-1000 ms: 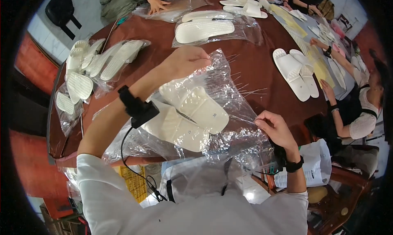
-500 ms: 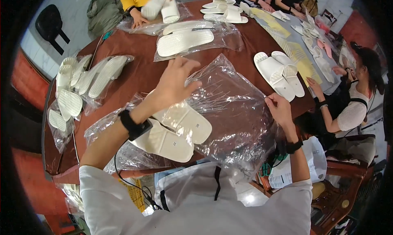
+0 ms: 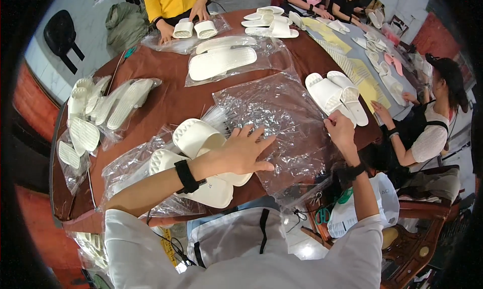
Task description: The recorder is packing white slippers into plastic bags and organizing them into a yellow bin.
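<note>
A clear plastic bag point(image 3: 294, 118) lies spread over the brown cloth in front of me. My right hand point(image 3: 343, 132) pinches its right edge. Fingers spread, my left hand point(image 3: 240, 150) is over the bag's left part, palm down; whether it presses on the film I cannot tell. Beneath my left wrist and hand is a pair of white slippers point(image 3: 215, 192), partly covered by the arm, toe ends to the upper left. More crumpled clear film point(image 3: 128, 170) lies around and under them. Another white slipper pair point(image 3: 329, 95) rests just beyond my right hand.
Bagged white slippers point(image 3: 224, 62) lie farther back, with more bagged slippers point(image 3: 83, 130) at the left. A co-worker in a yellow top point(image 3: 171, 2) handles slippers across the table point(image 3: 282, 186). Other people sit along a grey table point(image 3: 372, 62) at the right, beside a wooden chair point(image 3: 425, 213).
My left hand has come down and nearer, from above the far side onto the bag's left part. The bag now lies flatter. Across the table, the co-worker's slippers have been set down.
</note>
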`<state>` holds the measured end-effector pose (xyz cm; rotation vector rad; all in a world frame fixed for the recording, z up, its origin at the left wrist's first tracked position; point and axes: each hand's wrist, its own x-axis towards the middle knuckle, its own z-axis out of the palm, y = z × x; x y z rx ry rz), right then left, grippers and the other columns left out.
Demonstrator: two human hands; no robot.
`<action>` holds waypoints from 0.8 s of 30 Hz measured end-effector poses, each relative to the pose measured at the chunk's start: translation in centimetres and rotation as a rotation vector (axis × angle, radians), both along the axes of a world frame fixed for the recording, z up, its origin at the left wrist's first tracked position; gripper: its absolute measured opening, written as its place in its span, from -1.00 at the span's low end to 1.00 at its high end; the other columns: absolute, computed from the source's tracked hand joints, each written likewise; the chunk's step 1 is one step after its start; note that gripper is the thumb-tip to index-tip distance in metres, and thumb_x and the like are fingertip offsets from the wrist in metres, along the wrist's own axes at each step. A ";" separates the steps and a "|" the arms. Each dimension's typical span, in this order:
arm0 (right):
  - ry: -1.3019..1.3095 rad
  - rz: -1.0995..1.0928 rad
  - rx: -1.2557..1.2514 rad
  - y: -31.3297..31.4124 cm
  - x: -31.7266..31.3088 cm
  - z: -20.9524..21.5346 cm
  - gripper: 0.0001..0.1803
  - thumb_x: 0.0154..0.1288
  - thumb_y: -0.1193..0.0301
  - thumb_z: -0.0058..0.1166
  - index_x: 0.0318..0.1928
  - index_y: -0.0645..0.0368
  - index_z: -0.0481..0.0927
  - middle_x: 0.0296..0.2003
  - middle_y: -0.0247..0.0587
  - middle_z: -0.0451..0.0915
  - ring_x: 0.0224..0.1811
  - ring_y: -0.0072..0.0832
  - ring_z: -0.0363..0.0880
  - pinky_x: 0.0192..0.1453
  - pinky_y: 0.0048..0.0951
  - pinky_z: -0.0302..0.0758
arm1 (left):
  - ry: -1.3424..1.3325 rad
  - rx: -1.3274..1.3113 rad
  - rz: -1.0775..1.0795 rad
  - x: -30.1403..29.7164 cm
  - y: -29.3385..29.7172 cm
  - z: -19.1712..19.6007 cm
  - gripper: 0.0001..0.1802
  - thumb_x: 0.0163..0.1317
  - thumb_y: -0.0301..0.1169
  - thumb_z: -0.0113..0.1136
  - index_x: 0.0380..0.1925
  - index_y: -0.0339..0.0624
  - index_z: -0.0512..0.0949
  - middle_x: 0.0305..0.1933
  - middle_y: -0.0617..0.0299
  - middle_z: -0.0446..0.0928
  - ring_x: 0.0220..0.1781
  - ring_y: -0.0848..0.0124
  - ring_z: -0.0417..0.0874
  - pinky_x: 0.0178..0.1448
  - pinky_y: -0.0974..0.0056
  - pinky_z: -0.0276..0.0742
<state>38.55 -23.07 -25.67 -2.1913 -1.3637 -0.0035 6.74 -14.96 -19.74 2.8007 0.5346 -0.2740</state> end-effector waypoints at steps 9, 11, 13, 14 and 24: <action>0.015 0.034 0.095 3.0 1.8 1.0 -0.70 0.12 0.24 0.25 -0.36 0.28 0.61 -0.45 0.00 0.63 -0.35 -0.05 0.60 -0.27 -0.19 0.47 | 0.160 -0.103 -0.003 0.3 1.5 0.8 -0.03 0.15 0.17 0.13 0.46 0.10 -0.05 0.48 -0.20 -0.06 0.47 -0.25 -0.06 0.45 -0.23 -0.08; 0.094 0.046 0.134 3.5 2.7 0.5 -0.70 0.14 0.25 0.22 -0.38 0.30 0.63 -0.48 -0.05 0.63 -0.42 -0.17 0.61 -0.32 -0.27 0.46 | 0.142 -0.084 -0.021 0.5 1.3 0.6 -0.02 0.13 0.09 0.20 0.46 0.15 -0.06 0.49 -0.20 -0.08 0.47 -0.26 -0.08 0.44 -0.24 -0.07; 0.176 0.047 0.188 3.2 4.6 -0.2 -0.71 0.13 0.26 0.22 -0.39 0.30 0.63 -0.51 -0.08 0.62 -0.46 -0.24 0.60 -0.34 -0.30 0.45 | 0.117 -0.061 -0.052 1.2 1.1 0.4 -0.01 0.10 0.02 0.27 0.46 0.20 -0.06 0.49 -0.20 -0.10 0.48 -0.27 -0.10 0.44 -0.24 -0.06; 0.262 0.061 0.242 3.4 4.6 -0.1 -0.71 0.13 0.27 0.21 -0.40 0.30 0.63 -0.55 -0.11 0.60 -0.50 -0.31 0.58 -0.36 -0.34 0.44 | 0.134 -0.067 -0.068 1.4 1.1 0.2 0.00 0.08 -0.06 0.30 0.46 0.24 -0.06 0.50 -0.18 -0.12 0.48 -0.27 -0.11 0.44 -0.25 -0.05; 0.494 0.193 0.181 1.6 5.8 1.6 -0.74 0.24 0.32 0.17 -0.39 0.33 0.61 -0.59 -0.37 0.54 -0.55 -0.69 0.44 -0.42 -0.61 0.35 | 0.185 -0.121 -0.198 5.2 2.0 -0.9 0.00 0.02 -0.24 0.32 0.45 0.27 -0.02 0.52 -0.14 -0.18 0.50 -0.22 -0.14 0.45 -0.28 -0.09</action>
